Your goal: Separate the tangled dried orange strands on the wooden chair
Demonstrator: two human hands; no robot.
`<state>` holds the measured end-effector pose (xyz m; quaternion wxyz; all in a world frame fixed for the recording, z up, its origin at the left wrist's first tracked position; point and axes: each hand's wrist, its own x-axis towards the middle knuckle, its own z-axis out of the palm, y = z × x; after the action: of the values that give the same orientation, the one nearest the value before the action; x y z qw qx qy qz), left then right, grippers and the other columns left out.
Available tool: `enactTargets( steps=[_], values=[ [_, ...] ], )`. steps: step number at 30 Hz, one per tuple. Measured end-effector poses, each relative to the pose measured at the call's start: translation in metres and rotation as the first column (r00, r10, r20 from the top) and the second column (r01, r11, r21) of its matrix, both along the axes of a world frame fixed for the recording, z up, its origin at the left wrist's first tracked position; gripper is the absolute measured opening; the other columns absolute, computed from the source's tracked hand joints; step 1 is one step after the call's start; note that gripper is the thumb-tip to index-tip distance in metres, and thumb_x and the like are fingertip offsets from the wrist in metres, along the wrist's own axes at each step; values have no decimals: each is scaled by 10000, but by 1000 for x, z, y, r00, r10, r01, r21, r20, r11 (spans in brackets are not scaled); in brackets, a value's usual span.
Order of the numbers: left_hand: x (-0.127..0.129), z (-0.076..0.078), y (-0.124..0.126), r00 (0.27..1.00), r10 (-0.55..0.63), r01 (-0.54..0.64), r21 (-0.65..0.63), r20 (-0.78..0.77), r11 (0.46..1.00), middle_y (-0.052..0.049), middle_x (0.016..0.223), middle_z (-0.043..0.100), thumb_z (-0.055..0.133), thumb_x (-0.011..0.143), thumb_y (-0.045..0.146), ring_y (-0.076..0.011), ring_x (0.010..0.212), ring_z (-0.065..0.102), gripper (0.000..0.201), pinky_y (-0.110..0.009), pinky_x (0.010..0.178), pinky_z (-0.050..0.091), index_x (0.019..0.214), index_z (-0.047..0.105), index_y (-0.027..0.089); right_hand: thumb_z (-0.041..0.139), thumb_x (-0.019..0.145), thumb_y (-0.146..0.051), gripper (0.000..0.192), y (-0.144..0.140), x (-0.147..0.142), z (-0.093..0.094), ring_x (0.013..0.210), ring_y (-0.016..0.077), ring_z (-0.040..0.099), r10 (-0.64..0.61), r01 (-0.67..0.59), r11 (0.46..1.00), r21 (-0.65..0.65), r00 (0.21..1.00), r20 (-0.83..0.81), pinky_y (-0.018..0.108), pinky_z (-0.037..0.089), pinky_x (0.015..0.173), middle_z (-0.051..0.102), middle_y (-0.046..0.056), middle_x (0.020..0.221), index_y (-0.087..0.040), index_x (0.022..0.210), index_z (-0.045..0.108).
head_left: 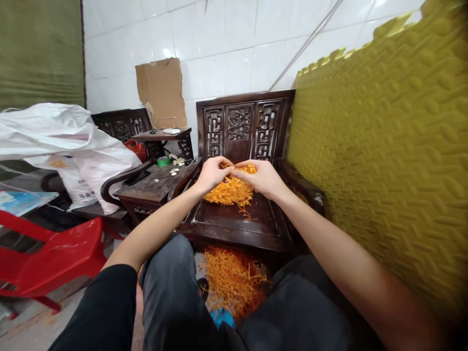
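Observation:
My left hand (215,174) and my right hand (260,176) meet fingertip to fingertip above a dark carved wooden chair (265,219). Both are closed in a pinch, thumbs against fingers; whatever they pinch is too small to make out. Just below and behind them, a heap of small orange-yellow pieces (230,192) lies on the chair seat, partly covered by my hands. A few loose strands trail from it toward the front of the seat. Under the seat, between my knees, is a larger pile of thin orange strips (234,280).
A yellow foam mat (383,146) stands upright along the right. To the left are a small wooden table (151,183) with green tape (163,161), white sacks (98,165) and a red plastic chair (66,253). Something blue (223,318) lies by the lower pile.

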<state>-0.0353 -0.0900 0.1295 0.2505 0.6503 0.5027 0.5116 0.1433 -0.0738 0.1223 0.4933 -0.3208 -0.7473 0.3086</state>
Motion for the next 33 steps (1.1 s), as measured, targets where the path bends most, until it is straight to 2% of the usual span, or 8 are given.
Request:
enactTargets(
  steps=[5, 9, 14, 19, 22, 25, 29, 33],
  values=[
    [5, -8, 23, 985, -15, 7, 47, 174, 999, -40, 775, 691, 797, 740, 192, -112, 656, 618, 138, -231, 573, 519, 816, 714, 112, 917, 627, -406, 364, 10, 2, 3, 828, 243, 671, -193, 151, 948, 278, 973, 130, 378, 505, 792, 746, 65, 900, -213, 905, 783],
    [8, -9, 35, 940, -75, 91, -34, 334, 995, -34, 744, 671, 828, 711, 204, -127, 639, 626, 192, -303, 606, 578, 763, 671, 107, 835, 760, -363, 199, 25, 10, -2, 830, 242, 660, -213, 135, 919, 371, 961, 178, 370, 475, 811, 733, 62, 887, -219, 879, 766],
    [9, -13, 50, 945, -122, 164, -117, 304, 980, -29, 681, 662, 815, 717, 177, -113, 597, 600, 168, -237, 510, 493, 787, 674, 119, 627, 909, -276, 138, 45, 13, -12, 784, 219, 648, -303, 211, 888, 409, 937, 174, 346, 452, 781, 728, 59, 843, -208, 846, 730],
    [17, -9, 42, 970, -124, 162, -173, 209, 971, -22, 588, 648, 808, 699, 116, -102, 488, 567, 155, -236, 470, 453, 690, 655, 136, 627, 862, -295, 141, 88, 18, -29, 732, 205, 630, -411, 367, 877, 312, 907, 90, 318, 453, 697, 706, 66, 788, -198, 763, 655],
    [22, -6, 29, 972, -169, 201, -205, 164, 958, -26, 589, 652, 799, 696, 98, -114, 472, 585, 135, -255, 471, 484, 682, 671, 140, 651, 766, -260, 113, 119, 34, -42, 549, 160, 570, -470, 464, 882, -77, 879, -80, 266, 387, 493, 645, 41, 665, -194, 705, 583],
    [22, -11, 36, 968, -128, 165, -163, 216, 973, -46, 674, 686, 805, 705, 132, -135, 563, 644, 125, -269, 524, 537, 712, 681, 135, 622, 735, -288, 114, 135, 44, -52, 444, 146, 568, -397, 308, 873, -379, 899, -184, 232, 286, 348, 663, 40, 674, -187, 743, 569],
    [15, -32, 74, 864, -60, 188, -211, 499, 959, -73, 814, 727, 859, 615, 131, -172, 743, 712, 255, -307, 685, 591, 801, 685, 114, 671, 653, -270, 184, 136, 39, -55, 434, 139, 605, -174, 30, 878, -478, 950, -260, 193, 241, 296, 723, 48, 789, -191, 732, 525],
    [7, -57, 105, 822, 22, 116, -205, 570, 972, -72, 873, 733, 923, 500, 172, -156, 749, 685, 448, -275, 665, 548, 881, 695, 113, 687, 610, -216, 220, 140, 40, -50, 390, 98, 524, -149, -99, 874, -476, 878, -456, 172, 229, 297, 643, -20, 639, -201, 721, 498]
  ],
)
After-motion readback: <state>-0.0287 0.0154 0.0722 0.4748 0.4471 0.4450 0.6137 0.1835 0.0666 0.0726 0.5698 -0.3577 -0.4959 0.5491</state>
